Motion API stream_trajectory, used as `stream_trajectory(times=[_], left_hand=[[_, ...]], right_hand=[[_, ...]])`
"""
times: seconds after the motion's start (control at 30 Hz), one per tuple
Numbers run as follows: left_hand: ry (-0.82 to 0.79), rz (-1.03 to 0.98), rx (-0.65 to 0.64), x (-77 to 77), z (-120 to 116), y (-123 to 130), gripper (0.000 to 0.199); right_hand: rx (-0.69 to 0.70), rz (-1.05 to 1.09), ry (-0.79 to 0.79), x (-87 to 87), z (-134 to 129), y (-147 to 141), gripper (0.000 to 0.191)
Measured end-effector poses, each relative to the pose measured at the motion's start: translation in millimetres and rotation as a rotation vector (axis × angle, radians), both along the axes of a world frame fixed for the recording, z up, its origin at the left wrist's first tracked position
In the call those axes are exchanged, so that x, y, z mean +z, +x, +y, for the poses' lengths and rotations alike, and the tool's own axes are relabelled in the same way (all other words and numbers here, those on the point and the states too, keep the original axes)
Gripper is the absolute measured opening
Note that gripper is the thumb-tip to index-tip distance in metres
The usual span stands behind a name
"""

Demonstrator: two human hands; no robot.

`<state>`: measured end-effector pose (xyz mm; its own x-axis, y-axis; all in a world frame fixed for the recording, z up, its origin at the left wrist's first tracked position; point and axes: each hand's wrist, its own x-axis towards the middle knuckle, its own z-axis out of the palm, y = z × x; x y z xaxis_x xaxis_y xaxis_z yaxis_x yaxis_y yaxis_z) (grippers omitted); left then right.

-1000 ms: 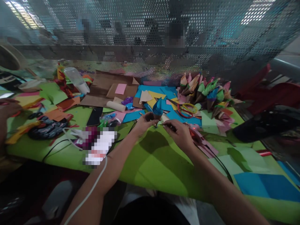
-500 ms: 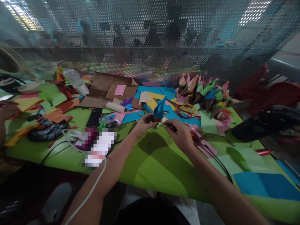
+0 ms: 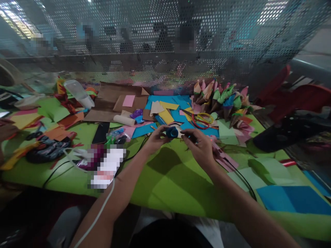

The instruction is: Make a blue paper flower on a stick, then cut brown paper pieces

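Note:
A blue swirled paper cone is held between the thumb and fingers of my left hand, its round end turned toward me. Just to its right, my right hand is closed in a pinch, apart from the cone; what the fingertips hold, if anything, is too small to make out. Beside the right wrist lies a pink glue gun with a black cord. Behind the hands are blue paper sheets and red-handled scissors.
Paper cones with swirled tops stand at the back right. A black cylinder is on the right, near folded blue paper. On the left are a phone with a blurred screen, a dark phone and another person's hand.
The blue paper cone has tipped from upright to point its end toward me. My right hand has drawn slightly away from it to the right.

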<state>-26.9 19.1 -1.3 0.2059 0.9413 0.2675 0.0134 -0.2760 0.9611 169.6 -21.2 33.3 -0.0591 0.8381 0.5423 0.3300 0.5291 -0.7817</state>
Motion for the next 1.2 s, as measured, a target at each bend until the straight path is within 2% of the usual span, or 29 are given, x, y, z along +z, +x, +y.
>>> stream_trajectory(times=[0.17,0.33,0.53,0.63,0.77,0.93,1.03,1.2], left_hand=[[0.171,0.174,-0.007,7.2,-4,-2,0.025],[0.211,0.22,0.017,7.4,-5,1,0.027],[0.289,0.241,0.065,13.2,-9,5,0.019],[0.359,0.261,0.071,10.8,-8,5,0.02],[0.382,0.324,0.077,4.6,-5,4,0.025],[0.44,0.417,-0.012,5.6,-5,1,0.042],[0.429,0.484,-0.079,9.4,-8,-1,0.032],[0.377,0.547,-0.116,15.0,-12,-4,0.024]], right_hand=[[0.046,0.002,0.012,-0.4,-2,1,0.011],[0.036,-0.013,0.066,-0.6,-1,0,0.012],[0.027,0.023,0.108,-0.3,-1,-1,0.021],[0.043,-0.009,0.144,0.2,-2,1,0.024],[0.05,-0.078,0.15,-0.1,-3,2,0.019],[0.034,-0.106,0.18,-0.9,-2,1,0.017],[0.044,-0.112,0.189,0.8,-3,1,0.017],[0.078,-0.125,0.193,5.4,-5,3,0.03]])
